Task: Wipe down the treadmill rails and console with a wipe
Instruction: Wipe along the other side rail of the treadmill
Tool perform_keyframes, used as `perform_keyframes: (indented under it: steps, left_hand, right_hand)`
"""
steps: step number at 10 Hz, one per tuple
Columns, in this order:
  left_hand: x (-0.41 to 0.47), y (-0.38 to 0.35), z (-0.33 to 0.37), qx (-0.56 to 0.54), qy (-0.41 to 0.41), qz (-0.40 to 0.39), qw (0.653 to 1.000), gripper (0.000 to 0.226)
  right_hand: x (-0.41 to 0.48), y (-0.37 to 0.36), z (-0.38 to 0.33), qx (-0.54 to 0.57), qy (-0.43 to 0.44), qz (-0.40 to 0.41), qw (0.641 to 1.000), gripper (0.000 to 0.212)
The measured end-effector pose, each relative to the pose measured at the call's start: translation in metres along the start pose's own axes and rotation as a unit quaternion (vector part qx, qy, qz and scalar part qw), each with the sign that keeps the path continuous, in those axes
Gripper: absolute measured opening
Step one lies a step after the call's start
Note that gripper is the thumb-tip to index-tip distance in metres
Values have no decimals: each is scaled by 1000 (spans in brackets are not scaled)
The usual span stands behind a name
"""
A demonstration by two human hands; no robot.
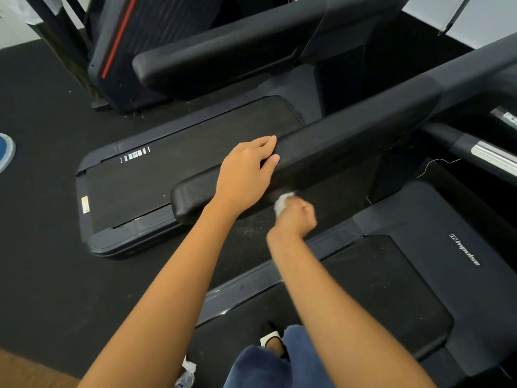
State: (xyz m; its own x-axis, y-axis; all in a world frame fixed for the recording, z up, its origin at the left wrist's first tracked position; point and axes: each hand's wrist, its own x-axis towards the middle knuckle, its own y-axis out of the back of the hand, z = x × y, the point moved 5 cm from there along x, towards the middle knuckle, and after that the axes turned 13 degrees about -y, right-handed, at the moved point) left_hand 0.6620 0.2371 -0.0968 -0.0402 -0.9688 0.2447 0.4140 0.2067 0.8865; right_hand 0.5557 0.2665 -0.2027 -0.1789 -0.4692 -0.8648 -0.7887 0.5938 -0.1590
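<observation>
Right hand (296, 218) fists a crumpled white wipe (282, 201) against the matte black rail (349, 147); left hand (246, 175) rests open.

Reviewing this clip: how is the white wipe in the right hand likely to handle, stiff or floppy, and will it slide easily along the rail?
The wipe looks soft and floppy: it is bunched in the right hand. Probably very light, given its small wad. On the textured rail it may drag rather than glide.
</observation>
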Motion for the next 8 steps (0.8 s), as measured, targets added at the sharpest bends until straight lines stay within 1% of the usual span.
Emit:
perform_keyframes:
  steps: [1,2,3,4,5,6,7,8]
  left_hand:
    - [1,-1,-1,-7,1,-9,1000,41]
    - [-1,0,-2,-6,-3,-11,1000,42]
    - [-2,1,0,-5,-1,-9,1000,42]
    - [-1,1,1,-3,-2,-8,1000,42]
    - [-1,1,1,-5,-5,-7,1000,41]
    - [-2,1,0,-8,-7,-8,1000,42]
    - [-2,1,-1,-16,-5,-1,1000,42]
    - [-3,2,-1,-17,-11,1,1000,42]
  right_hand:
    - [-17,-3,43,-30,-45,-25,998,21]
    - [-16,-9,59,3,-95,-66,993,12]
    - [6,-10,37,10,-118,-42,992,23]
    - [41,-21,20,58,-138,-93,984,28]
    - [19,-21,38,-73,-124,-120,982,31]
    - [-17,-18,101,14,-263,-120,957,28]
    - [-29,-20,110,-17,-318,-59,946,26]
    - [-10,-8,39,-142,-91,4,986,25]
